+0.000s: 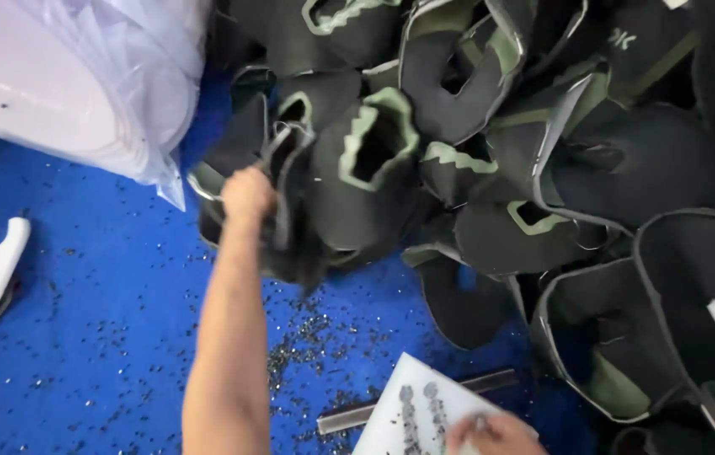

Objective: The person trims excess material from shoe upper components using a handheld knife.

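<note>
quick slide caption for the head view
Left hand grips a black shoe upper from the pile; right hand rests on a white board.

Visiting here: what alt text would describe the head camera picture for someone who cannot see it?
A person's left hand grips one black shoe upper from a large pile on a blue surface. Their right hand rests on a white board below.

Only real package here is a big clear, crinkly plastic bag [113, 93] stuffed with pale white stuff, sitting at the far-left corner of the blue floor [80, 337]. One dark shoe upper up top has a tiny white mark [623, 38].
</note>
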